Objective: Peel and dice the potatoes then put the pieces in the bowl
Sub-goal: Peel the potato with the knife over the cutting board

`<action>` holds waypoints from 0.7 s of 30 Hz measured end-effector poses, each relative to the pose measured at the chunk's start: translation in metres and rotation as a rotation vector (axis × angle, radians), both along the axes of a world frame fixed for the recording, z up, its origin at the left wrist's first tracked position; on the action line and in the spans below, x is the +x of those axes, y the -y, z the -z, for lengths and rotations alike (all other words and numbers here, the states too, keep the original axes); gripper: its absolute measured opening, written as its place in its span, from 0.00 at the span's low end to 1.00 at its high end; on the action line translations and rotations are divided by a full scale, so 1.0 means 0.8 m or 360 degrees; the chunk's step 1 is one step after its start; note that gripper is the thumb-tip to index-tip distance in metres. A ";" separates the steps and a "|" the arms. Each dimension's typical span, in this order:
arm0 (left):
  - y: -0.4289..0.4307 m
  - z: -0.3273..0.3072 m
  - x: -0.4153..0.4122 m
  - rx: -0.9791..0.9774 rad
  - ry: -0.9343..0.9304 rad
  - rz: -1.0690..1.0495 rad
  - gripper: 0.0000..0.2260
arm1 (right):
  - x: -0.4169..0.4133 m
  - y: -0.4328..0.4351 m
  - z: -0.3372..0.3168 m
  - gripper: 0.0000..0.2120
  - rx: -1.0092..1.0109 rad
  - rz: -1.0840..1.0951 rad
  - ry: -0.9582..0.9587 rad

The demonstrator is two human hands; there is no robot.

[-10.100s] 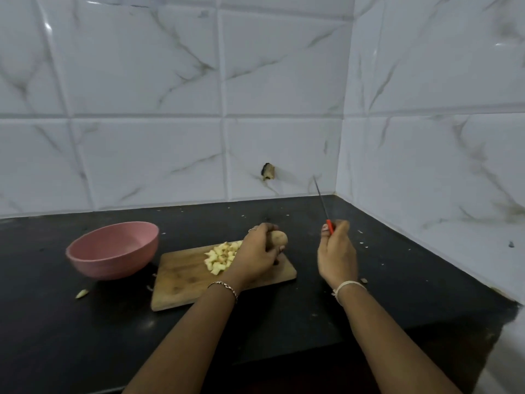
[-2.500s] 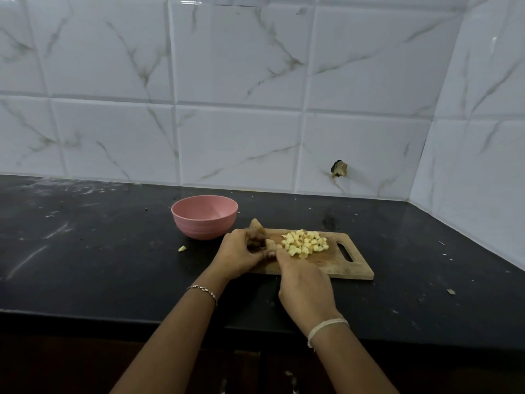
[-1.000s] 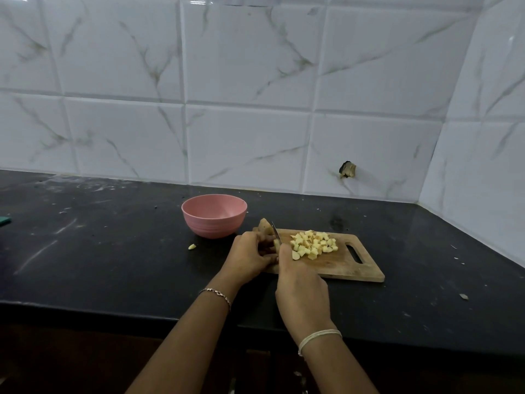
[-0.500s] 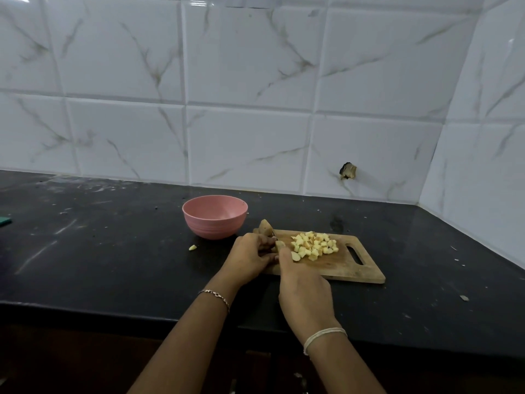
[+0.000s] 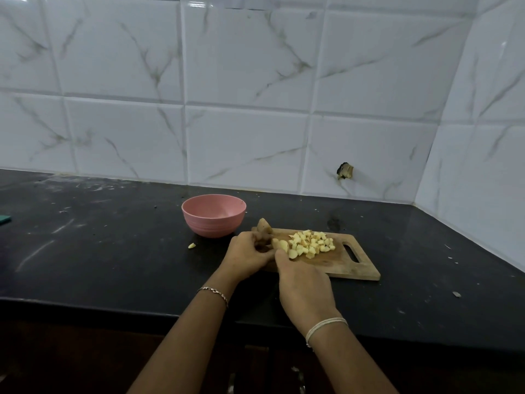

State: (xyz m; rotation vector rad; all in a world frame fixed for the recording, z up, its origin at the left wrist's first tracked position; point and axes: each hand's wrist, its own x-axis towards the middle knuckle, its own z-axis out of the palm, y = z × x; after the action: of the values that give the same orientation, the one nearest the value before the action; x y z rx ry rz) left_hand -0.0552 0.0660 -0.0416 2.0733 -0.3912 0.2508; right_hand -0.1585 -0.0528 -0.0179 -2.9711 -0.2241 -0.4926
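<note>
A wooden cutting board (image 5: 342, 265) lies on the black counter with a pile of diced potato (image 5: 311, 245) in its middle. At the board's left end my left hand (image 5: 245, 255) grips a potato piece (image 5: 279, 245) with curled fingers. A brown, skin-on potato chunk (image 5: 264, 226) stands just behind that hand. My right hand (image 5: 302, 282) sits close beside the left, fingers curled round the knife, which the hand hides. The pink bowl (image 5: 213, 223) stands left of the board; I see no potato in it.
One stray potato bit (image 5: 192, 245) lies on the counter in front of the bowl. A green object (image 5: 4, 219) shows at the far left edge. Tiled walls close the back and right, with a broken stub (image 5: 345, 171) in the back wall.
The blade tip that showed above my right hand a second ago has gone down out of sight. Both hands stay at the board's left end.
</note>
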 end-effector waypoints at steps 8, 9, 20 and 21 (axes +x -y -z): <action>0.002 -0.005 -0.007 -0.0036 -0.0006 -0.0090 0.21 | -0.021 0.011 -0.010 0.19 -0.0064 -0.0005 -0.0083; 0.002 -0.005 -0.009 -0.0030 0.0010 -0.0123 0.20 | -0.022 0.013 -0.012 0.20 -0.0082 0.0006 -0.0106; -0.007 0.002 0.000 0.0245 -0.0013 -0.0294 0.17 | -0.037 0.040 -0.033 0.16 -0.0037 0.0016 -0.0042; -0.007 0.002 0.002 0.0274 -0.0016 -0.0303 0.17 | -0.037 0.043 -0.032 0.15 -0.0005 0.0028 0.0018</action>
State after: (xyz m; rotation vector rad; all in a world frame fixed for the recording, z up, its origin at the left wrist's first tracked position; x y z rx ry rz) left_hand -0.0538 0.0719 -0.0432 2.2837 -0.2153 0.3294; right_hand -0.1878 -0.0873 0.0075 -2.9768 -0.2003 -0.5116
